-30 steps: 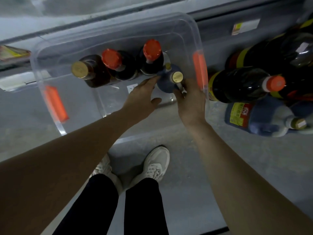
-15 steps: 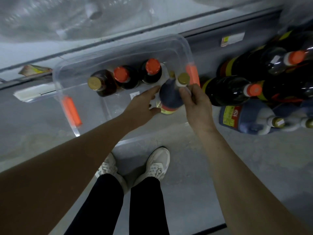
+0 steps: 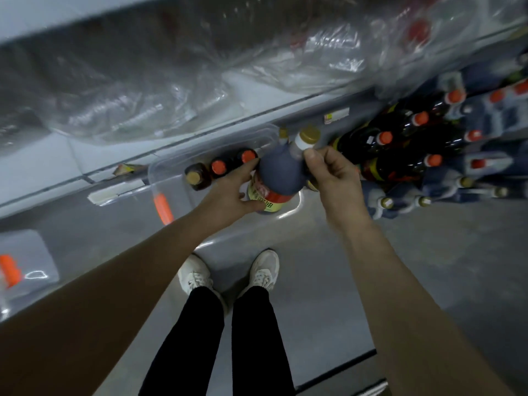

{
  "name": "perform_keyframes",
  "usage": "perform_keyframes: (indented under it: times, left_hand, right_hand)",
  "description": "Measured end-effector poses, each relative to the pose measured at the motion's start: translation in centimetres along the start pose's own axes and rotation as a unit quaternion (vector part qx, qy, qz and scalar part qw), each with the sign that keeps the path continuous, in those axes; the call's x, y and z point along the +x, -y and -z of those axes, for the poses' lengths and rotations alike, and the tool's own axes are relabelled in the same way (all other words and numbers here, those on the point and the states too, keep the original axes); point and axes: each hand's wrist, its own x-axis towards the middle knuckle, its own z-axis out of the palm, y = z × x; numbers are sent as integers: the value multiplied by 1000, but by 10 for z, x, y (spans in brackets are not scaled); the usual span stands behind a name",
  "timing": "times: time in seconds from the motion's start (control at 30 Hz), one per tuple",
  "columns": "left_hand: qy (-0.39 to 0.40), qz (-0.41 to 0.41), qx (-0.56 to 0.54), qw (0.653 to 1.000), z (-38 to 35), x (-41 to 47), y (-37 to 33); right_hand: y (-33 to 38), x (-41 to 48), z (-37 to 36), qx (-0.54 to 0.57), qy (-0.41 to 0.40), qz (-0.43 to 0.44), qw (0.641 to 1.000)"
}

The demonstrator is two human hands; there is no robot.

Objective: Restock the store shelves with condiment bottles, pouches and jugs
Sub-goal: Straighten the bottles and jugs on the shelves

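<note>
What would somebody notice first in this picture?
Probably the dark jug with a gold cap in the middle: the right hand grips its neck and the left hand holds its body. Next come the orange-capped bottles crowded on the right, and the clear bin beneath the jug.

Head: worn high, wide-angle, tilted steeply down.
Faces: low shelf [image 3: 51,164] ahead, near.
Bottom: wearer's shoes [image 3: 264,271] straight below.
</note>
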Motion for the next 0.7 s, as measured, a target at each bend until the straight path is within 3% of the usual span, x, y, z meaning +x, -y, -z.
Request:
perform_keyframes:
  times: [0.47,0.7]
  left_hand:
    - [27,-36,-88,995,97,-167,-205]
    - [-68,-93,-72,991,142,-252,-269]
  right_hand:
    - [267,-120,-17,6,111,66,992]
    - [352,-179,-49,44,137,100,985]
